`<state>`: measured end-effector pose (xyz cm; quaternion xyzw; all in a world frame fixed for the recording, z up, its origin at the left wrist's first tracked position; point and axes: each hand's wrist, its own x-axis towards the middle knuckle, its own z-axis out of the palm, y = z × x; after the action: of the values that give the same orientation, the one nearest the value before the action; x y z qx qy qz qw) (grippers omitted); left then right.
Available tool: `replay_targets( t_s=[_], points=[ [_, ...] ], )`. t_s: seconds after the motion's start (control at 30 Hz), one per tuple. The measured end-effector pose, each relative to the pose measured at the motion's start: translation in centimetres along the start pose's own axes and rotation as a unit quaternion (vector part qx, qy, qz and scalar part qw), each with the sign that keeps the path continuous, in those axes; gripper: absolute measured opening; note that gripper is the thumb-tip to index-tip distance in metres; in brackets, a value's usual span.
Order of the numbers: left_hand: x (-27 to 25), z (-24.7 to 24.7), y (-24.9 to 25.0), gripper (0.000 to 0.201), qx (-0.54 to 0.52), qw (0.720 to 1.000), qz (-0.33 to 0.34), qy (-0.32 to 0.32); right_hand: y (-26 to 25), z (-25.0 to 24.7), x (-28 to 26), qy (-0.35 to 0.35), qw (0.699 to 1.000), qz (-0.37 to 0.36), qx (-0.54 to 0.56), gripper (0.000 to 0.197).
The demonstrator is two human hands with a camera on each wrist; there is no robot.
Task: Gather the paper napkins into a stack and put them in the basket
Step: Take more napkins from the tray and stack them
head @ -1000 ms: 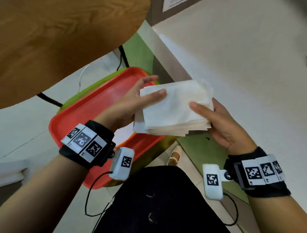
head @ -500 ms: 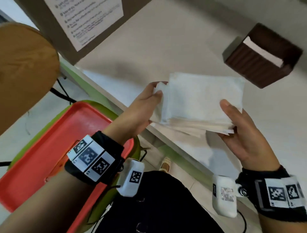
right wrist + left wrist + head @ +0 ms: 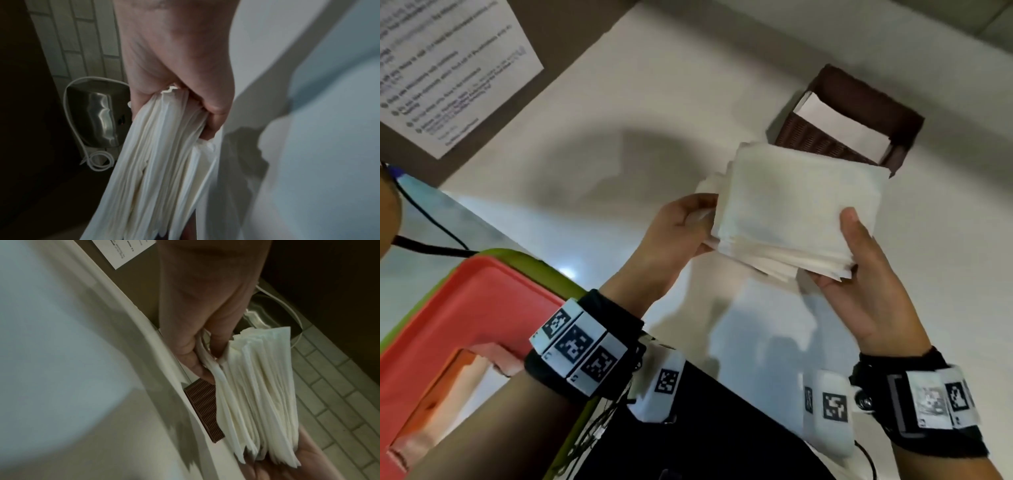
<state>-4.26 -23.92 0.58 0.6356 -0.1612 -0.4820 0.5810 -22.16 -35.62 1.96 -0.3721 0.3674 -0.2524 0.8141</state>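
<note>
white napkin stack [image 3: 794,209] gripped by left hand [image 3: 674,233], right hand [image 3: 866,287]; wall notice [image 3: 448,68] text unreadable.

The head view is evenly bright. A soft grey shadow falls across the glossy white worktop [image 3: 654,113], with pale glare near its front edge. Edges bend and smear, and the printed notice [image 3: 448,68] blurs. Both wrist views are dim, grainy and motion-blurred.
</note>
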Motion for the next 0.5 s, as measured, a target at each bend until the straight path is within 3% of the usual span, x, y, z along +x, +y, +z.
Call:
replay_targets(
  t_s=[0.07, 0.2, 0.37, 0.5],
  points=[
    [0.2, 0.8, 0.6, 0.033, 0.011, 1.000, -0.006, 0.002, -0.6, -0.7, 0.4, -0.010, 1.000, -0.002, 0.010, 0.049],
    [0.7, 1.9, 1.3, 0.062, -0.007, 0.998, -0.042, -0.041, -1.4, -2.0, 1.1, -0.017, 1.000, 0.007, 0.010, 0.047],
    [1.8, 2.7, 0.9, 0.073, -0.159, 0.986, -0.028, -0.043, -1.8, -2.0, 1.8, 0.005, 0.998, 0.028, 0.056, 0.034],
    [2.7, 3.2, 0.3, 0.116, -0.238, 0.970, -0.023, -0.050, -1.1, -0.8, 1.9, -0.018, 0.985, 0.050, 0.162, 0.030]
  ],
)
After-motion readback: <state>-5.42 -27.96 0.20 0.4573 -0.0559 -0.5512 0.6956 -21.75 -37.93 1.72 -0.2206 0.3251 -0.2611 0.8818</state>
